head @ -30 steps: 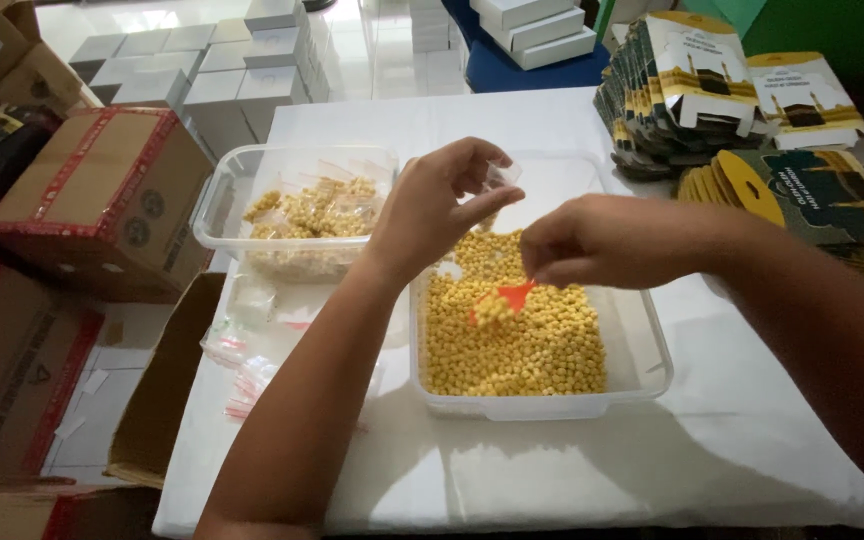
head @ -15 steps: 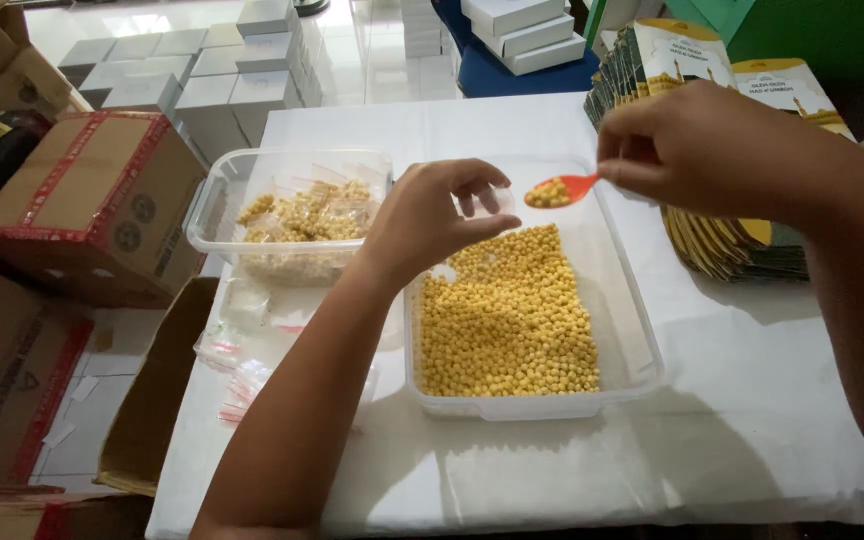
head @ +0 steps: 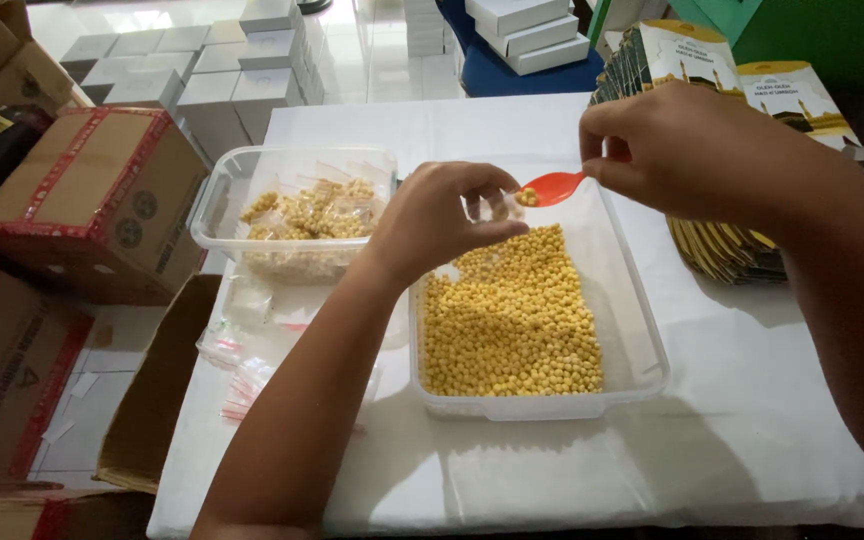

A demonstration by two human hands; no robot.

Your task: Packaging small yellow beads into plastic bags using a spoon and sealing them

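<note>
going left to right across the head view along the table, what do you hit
brown cardboard box → clear tub of filled bags → left hand → red spoon → right hand → stack of printed cartons

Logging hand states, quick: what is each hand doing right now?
Left hand: closed, pinching a small clear bag open.
Right hand: closed on an orange spoon carrying yellow pellets.

Packing room (small-scale): stacked white boxes [head: 202, 70], cartons [head: 102, 190].
</note>
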